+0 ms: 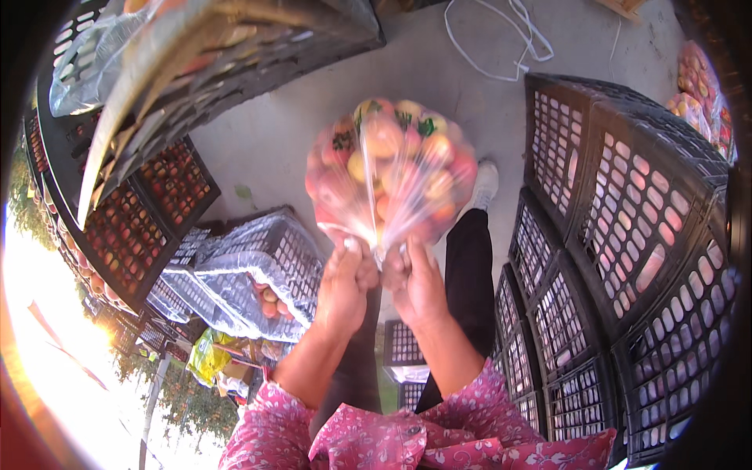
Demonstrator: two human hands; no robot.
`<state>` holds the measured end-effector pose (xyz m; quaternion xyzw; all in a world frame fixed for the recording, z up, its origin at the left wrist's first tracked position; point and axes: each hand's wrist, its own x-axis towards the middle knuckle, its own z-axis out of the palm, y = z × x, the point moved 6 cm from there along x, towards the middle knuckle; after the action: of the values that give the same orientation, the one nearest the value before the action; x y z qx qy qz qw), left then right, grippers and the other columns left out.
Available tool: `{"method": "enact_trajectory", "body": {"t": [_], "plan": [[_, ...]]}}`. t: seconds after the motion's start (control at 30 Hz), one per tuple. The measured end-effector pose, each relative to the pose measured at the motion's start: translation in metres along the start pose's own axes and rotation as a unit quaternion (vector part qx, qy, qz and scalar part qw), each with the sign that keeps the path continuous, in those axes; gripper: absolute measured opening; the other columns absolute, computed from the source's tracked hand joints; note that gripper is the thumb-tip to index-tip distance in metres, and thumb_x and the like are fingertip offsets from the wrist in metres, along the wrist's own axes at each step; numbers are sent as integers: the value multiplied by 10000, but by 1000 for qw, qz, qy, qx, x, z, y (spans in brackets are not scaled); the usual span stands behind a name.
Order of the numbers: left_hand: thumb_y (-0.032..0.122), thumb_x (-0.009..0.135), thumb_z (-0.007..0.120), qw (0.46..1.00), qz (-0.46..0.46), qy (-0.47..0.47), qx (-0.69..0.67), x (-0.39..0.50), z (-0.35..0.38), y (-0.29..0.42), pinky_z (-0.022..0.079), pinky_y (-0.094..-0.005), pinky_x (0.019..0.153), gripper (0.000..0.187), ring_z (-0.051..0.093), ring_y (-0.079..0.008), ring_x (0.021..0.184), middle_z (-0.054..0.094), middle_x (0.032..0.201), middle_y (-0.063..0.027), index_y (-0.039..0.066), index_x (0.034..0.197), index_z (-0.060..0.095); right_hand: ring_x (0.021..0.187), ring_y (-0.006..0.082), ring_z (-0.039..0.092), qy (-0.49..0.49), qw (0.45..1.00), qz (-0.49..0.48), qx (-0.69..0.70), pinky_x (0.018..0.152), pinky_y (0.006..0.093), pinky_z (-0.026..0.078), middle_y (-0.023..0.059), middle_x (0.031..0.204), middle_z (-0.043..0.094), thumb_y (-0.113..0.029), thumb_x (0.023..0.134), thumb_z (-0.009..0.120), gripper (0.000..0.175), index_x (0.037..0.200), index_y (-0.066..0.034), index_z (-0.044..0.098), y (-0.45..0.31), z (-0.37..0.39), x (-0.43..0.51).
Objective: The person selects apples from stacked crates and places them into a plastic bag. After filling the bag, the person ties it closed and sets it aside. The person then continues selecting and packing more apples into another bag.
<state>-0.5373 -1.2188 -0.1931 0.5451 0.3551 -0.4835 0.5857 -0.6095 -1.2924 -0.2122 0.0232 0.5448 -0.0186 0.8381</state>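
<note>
A clear plastic bag full of red and yellow fruit, apples by their look, hangs in front of me over the concrete floor. Its neck is gathered to a narrow point between my two hands. My left hand grips the gathered plastic on one side. On the other side my right hand pinches the same neck, with the fingers of both hands nearly touching. Green print or leaves show on the far side of the bag. Both fists hide the bag's mouth.
Stacked black plastic crates of fruit stand along the right. More crates rise on the left, near a crate lined with clear plastic. White strapping lies on the floor ahead. Filled bags of fruit sit at far right.
</note>
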Motion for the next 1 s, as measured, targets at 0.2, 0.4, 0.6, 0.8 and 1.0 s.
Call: {"method": "enact_trajectory", "body": {"t": [0.2, 0.4, 0.6, 0.8, 1.0], "plan": [[198, 1003, 439, 988, 13, -51, 145, 28, 8, 22, 304, -235, 547, 212, 330, -83, 589, 367, 676, 38, 80, 834, 488, 494, 65, 323, -5, 997, -16, -78, 479, 233, 296, -23, 654, 436, -367, 1007, 461, 379, 711, -137, 406, -22, 7, 25], [147, 815, 608, 569, 312, -299, 699, 61, 20, 56, 437, -392, 667, 94, 606, -260, 755, 591, 769, -48, 118, 901, 586, 517, 59, 311, -69, 978, 32, -195, 497, 233, 292, -22, 659, 428, -390, 1002, 468, 391, 732, -108, 451, -34, -10, 41], [115, 746, 650, 449, 377, -359, 726, 127, 18, 44, 412, -400, 788, 140, 575, -262, 812, 587, 800, -38, 128, 875, 597, 524, 58, 312, -37, 970, 5, -239, 499, 229, 296, -33, 603, 395, -389, 1001, 456, 415, 699, -105, 462, -23, -73, 66], [114, 752, 658, 373, 312, -382, 786, 116, 20, 45, 410, -405, 807, 139, 567, -241, 825, 582, 814, -17, 155, 867, 593, 518, 53, 301, -12, 982, -17, -190, 494, 233, 288, -33, 619, 405, -396, 994, 480, 417, 696, -106, 454, -28, -58, 44], [149, 800, 632, 371, 276, -373, 804, 137, 21, 33, 409, -398, 803, 127, 572, -243, 854, 597, 837, -21, 165, 925, 618, 535, 48, 313, 8, 972, -17, -235, 497, 221, 272, -33, 646, 428, -359, 1002, 476, 370, 736, -101, 482, -11, -99, 59]]}}
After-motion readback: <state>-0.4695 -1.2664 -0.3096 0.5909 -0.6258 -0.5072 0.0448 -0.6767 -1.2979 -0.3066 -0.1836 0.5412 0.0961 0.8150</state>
